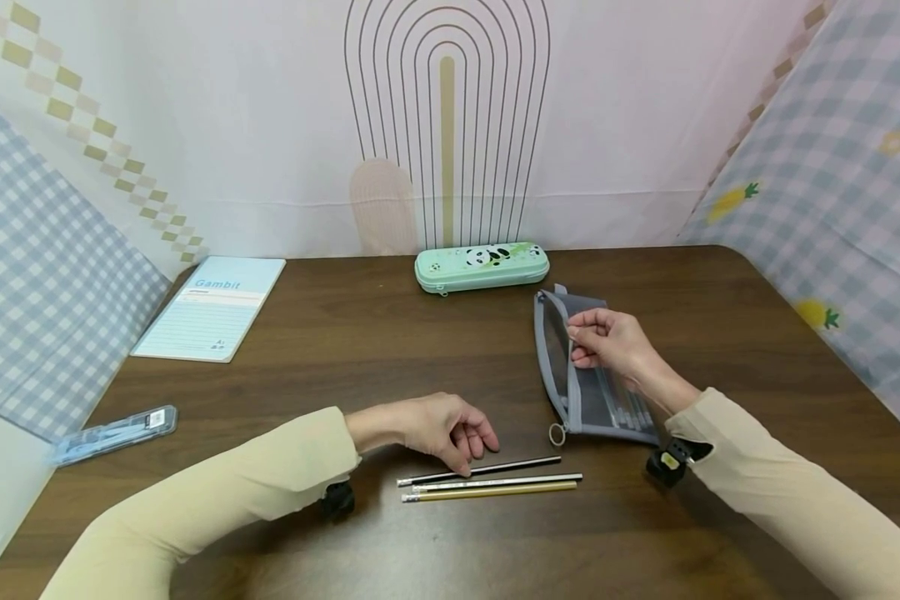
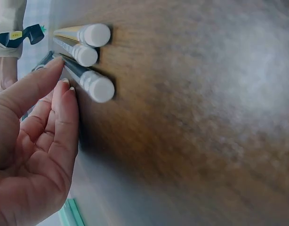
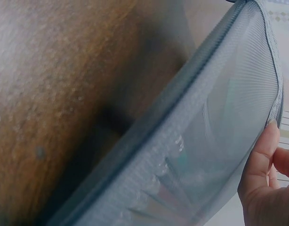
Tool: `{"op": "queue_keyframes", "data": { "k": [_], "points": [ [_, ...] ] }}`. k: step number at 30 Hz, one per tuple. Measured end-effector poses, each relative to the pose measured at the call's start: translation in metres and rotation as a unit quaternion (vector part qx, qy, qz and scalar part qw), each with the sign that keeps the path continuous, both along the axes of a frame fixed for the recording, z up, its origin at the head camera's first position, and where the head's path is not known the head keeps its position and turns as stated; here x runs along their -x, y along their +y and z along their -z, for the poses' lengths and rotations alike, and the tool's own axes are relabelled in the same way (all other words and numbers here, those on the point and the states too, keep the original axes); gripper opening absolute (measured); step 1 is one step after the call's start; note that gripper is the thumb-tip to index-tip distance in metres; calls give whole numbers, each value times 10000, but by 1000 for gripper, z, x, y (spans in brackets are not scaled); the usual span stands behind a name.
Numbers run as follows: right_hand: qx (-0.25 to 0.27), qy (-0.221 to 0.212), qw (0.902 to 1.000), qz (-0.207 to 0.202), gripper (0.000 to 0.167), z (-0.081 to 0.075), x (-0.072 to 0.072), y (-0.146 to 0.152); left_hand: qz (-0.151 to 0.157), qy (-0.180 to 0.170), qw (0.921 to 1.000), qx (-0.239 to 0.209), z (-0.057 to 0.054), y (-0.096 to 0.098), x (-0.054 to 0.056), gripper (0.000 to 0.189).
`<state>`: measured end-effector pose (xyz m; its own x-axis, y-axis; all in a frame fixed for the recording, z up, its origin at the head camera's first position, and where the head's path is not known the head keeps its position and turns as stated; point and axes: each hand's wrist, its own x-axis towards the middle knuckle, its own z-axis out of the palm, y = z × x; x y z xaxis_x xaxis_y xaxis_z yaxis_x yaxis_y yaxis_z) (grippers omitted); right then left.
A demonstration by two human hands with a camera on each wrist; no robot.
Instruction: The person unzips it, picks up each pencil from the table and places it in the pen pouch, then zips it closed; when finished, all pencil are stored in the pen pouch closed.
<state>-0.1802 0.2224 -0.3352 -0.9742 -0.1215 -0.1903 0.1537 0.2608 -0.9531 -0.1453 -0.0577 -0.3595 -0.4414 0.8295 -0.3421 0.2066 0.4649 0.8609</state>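
My left hand (image 1: 446,429) is low over the table, its thumb tip at the black pencil (image 1: 510,467) and its bent fingers a little beyond it. Beside that pencil lie a white patterned pencil (image 1: 517,481) and a yellow pencil (image 1: 502,493), roughly parallel; their white erasers show large in the left wrist view. My right hand (image 1: 611,342) pinches the opening's edge on a grey mesh zip pouch (image 1: 592,400) between thumb and fingers. The pouch gapes open toward the left, and several slim clear items (image 1: 626,412) show through its mesh.
A mint panda pencil case (image 1: 482,267) stands at the back of the table (image 1: 330,325). At the left lie a light blue notebook (image 1: 206,312) and a clear blue packet (image 1: 116,435). Patterned cloth (image 1: 270,125) hangs behind the table.
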Motion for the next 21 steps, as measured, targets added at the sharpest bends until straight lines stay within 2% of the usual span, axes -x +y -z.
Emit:
{"op": "queue_keyframes", "data": {
  "k": [6,15,21],
  "points": [
    [-7,31,10000,27,34,0,0,0,179,541,9984,58,-1,1,-1,29],
    [-35,-34,10000,9,37,-2,-1,-1,345,1191,9921,204,-4,3,-4,29],
    [-20,19,10000,11,37,-2,-1,0,249,1412,9892,295,-5,2,-1,25]
  ]
}}
